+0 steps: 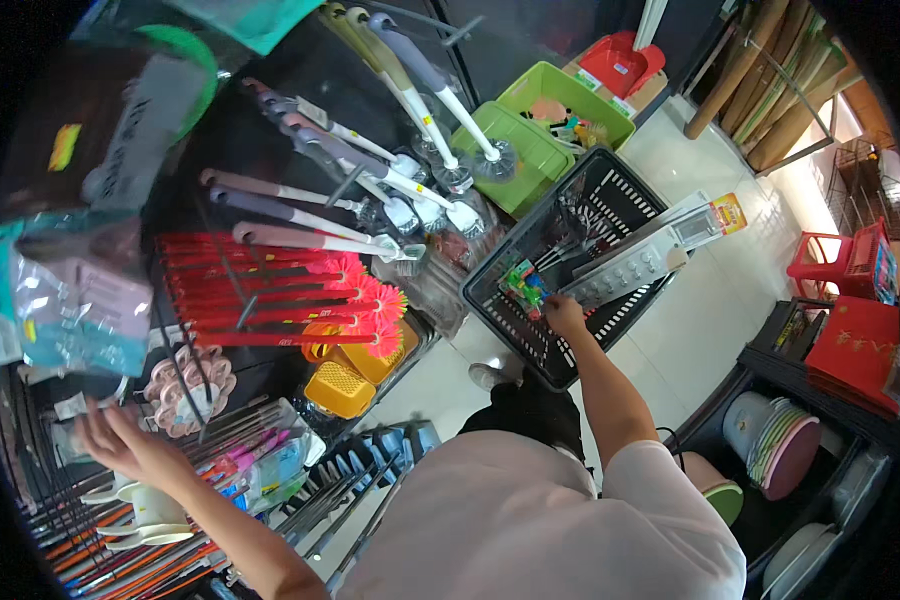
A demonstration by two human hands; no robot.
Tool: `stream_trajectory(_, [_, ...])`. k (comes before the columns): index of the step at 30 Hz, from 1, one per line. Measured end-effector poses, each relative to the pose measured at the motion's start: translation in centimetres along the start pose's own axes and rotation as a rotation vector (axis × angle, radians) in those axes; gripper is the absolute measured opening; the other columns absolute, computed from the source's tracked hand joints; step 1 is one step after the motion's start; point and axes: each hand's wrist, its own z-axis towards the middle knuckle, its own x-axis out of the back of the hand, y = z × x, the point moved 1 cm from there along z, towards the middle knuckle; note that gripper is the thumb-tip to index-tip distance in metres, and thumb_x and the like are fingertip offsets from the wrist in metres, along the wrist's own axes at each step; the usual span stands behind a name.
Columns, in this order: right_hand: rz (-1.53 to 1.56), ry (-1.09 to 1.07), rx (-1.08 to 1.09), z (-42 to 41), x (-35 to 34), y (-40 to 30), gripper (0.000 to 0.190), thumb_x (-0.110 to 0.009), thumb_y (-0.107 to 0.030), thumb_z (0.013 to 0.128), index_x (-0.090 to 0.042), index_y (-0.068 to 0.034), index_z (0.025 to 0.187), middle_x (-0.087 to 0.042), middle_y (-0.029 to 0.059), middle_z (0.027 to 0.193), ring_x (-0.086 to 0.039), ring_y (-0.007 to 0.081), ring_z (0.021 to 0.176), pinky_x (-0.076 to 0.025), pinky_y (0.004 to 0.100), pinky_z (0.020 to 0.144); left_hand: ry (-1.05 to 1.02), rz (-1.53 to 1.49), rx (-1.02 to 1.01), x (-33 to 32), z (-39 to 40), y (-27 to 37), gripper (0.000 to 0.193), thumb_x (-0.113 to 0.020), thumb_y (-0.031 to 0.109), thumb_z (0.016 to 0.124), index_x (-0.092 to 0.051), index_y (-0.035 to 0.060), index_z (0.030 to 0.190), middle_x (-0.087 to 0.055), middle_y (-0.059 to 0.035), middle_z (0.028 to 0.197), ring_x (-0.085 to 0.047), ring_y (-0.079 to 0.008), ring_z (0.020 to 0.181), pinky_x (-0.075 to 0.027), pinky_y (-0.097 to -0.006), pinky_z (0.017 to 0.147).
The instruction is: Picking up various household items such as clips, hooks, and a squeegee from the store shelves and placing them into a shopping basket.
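Observation:
My right hand is at the inside of a black plastic shopping basket, its fingers curled beside a small colourful packaged item; whether it grips this item or the basket is unclear. A white power strip and a packaged item with a yellow-orange card lean across the basket, with metal utensils inside. My left hand, slightly blurred, is raised with fingers apart at the left, near hanging goods. Close to it are a pink flower-shaped rack and white hanging holders.
Toilet brushes and red-handled brushes stick out from the wall display. Green bins and a red dustpan stand beyond the basket. Mop poles lie lower left. Shelves with buckets and a red stool are at right.

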Motion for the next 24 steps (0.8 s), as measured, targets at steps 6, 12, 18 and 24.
stream_trajectory(6, [-0.074,-0.234,-0.114,2.5,-5.0,0.2,0.046,-0.069,-0.030,0.085,-0.066,-0.008,0.125,-0.069,0.0278,0.107,-0.067,0.0420,0.103,-0.054,0.0471,0.088,-0.525,0.195,0.438,3.8,-17.8,-4.6,0.037,-0.054,0.008,0.100,-0.046,0.0032,0.136,-0.054,-0.0097,0.124,-0.055,-0.0152,0.098,-0.048,-0.0292,0.078])
stream_trajectory(12, [-0.304,-0.324,-0.209,5.7,-9.7,3.6,0.055,-0.063,-0.039,0.091,-0.048,-0.012,0.137,-0.061,0.0174,0.132,-0.063,0.0371,0.117,-0.053,0.0471,0.094,-1.056,0.090,0.800,5.1,-33.8,-2.5,0.047,-0.059,-0.003,0.094,-0.045,0.0027,0.138,-0.055,-0.0087,0.126,-0.059,-0.0123,0.090,-0.049,-0.0249,0.072])
stream_trajectory(18, [-0.389,-0.398,-0.324,6.1,-9.4,1.9,0.058,-0.060,-0.042,0.093,-0.047,-0.014,0.142,-0.058,0.0190,0.137,-0.061,0.0356,0.123,-0.051,0.0460,0.098,-1.187,0.102,1.008,5.7,-37.3,-2.0,0.055,-0.062,-0.001,0.094,-0.041,0.0034,0.145,-0.054,-0.0102,0.134,-0.062,-0.0129,0.095,-0.052,-0.0255,0.073])
stream_trajectory(24, [-0.433,-0.421,-0.344,5.5,-9.6,2.5,0.062,-0.060,-0.045,0.093,-0.046,-0.006,0.139,-0.059,0.0228,0.134,-0.062,0.0370,0.121,-0.051,0.0450,0.099,-1.084,0.035,1.014,5.3,-35.9,-4.7,0.057,-0.059,-0.005,0.093,-0.038,0.0044,0.146,-0.053,-0.0131,0.127,-0.060,-0.0130,0.092,-0.051,-0.0250,0.074])
